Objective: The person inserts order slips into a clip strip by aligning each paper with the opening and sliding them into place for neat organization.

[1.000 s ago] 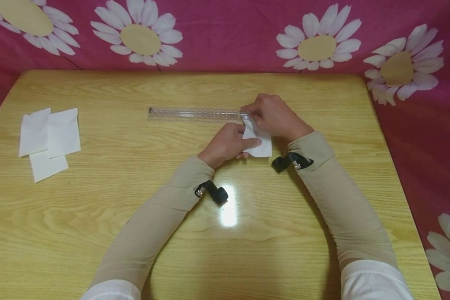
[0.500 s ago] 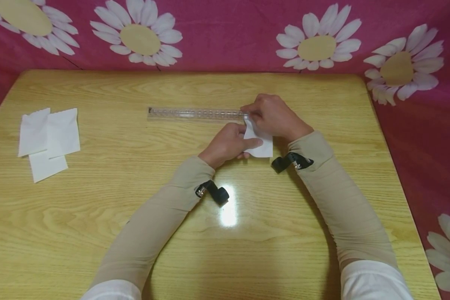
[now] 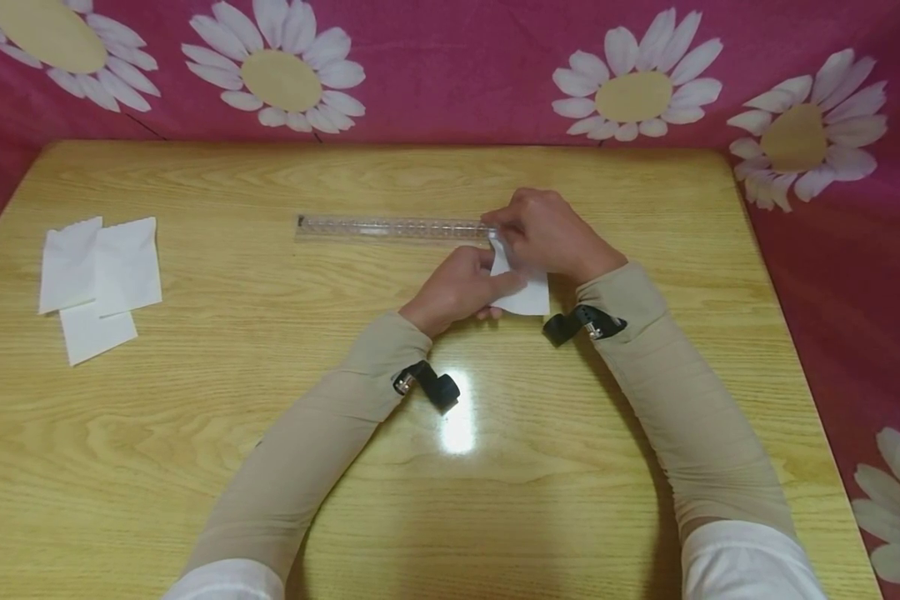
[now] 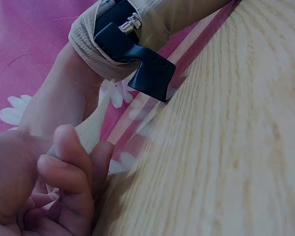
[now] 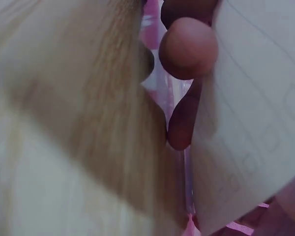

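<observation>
A white sheet of paper [image 3: 530, 300] is pinched in my left hand [image 3: 457, 283], the thumb lying over its face. It stands bent up off the table, and its top reaches the right end of a clear ruler-like plastic strip [image 3: 393, 227]. There my right hand [image 3: 551, 233] has its fingers curled and pinches the paper's upper edge; the strip's tip is partly hidden under these fingers. In the right wrist view the paper [image 5: 255, 113] shows faint printed lines and small squares. Curled fingers [image 4: 64, 182] of the left hand show in the left wrist view.
Several white paper pieces [image 3: 127, 267] with uneven top edges overlap at the table's left. The wooden table [image 3: 195, 417] ends at a pink flowered cloth [image 3: 450, 75] along the back and right. A black camera mount is strapped to each sleeve.
The left hand and the lower part of the paper have shifted slightly to the right. The right hand and the plastic strip stay where they were.
</observation>
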Demonstrator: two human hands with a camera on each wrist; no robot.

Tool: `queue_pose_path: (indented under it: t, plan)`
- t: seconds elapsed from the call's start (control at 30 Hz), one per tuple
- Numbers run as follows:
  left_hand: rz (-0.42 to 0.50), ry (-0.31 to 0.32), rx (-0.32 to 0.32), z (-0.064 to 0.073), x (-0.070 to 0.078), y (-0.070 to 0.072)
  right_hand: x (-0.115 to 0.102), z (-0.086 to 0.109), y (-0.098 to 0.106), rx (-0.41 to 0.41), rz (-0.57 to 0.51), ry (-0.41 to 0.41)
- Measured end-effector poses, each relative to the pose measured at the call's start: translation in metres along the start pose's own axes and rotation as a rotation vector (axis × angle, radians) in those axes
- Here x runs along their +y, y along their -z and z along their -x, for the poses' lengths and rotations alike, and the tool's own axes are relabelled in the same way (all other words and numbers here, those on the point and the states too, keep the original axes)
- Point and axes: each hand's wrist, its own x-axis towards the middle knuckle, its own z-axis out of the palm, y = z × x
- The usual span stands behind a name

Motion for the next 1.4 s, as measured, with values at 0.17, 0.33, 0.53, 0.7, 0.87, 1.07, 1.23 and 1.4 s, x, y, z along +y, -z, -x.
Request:
queue_pose_path:
  t: [0.17, 0.33, 0.53, 0.7, 0.87, 1.07, 1.23, 1.4]
  plan:
    - [-0.001, -0.006, -0.015, 0.002, 0.001, 0.000, 0.001, 0.000, 0.000, -0.013, 0.005, -0.014]
    - [-0.052, -0.019, -0.015, 0.005, 0.001, 0.001, 0.001, -0.001, 0.000, -0.017, -0.001, -0.009]
    - [-0.145, -0.038, -0.005, 0.011, 0.001, 0.005, -0.002, 0.000, 0.002, -0.010, 0.013, -0.012]
    - [-0.216, -0.023, -0.005, 0.017, 0.000, 0.009, -0.005, 0.001, 0.003, -0.007, 0.027, -0.016]
    - [-0.220, -0.004, 0.009, 0.024, -0.003, 0.019, -0.003, 0.001, 0.000, 0.002, 0.041, 0.001]
    - [-0.254, -0.064, 0.052, 0.034, -0.010, 0.035, -0.001, 0.004, -0.002, -0.006, 0.053, -0.021]
    - [-0.285, -0.088, 0.102, 0.044, -0.009, 0.052, -0.001, 0.007, -0.001, 0.005, 0.066, -0.039]
    - [-0.331, -0.082, 0.134, 0.052, -0.007, 0.065, -0.007, 0.003, 0.000, 0.008, 0.074, -0.047]
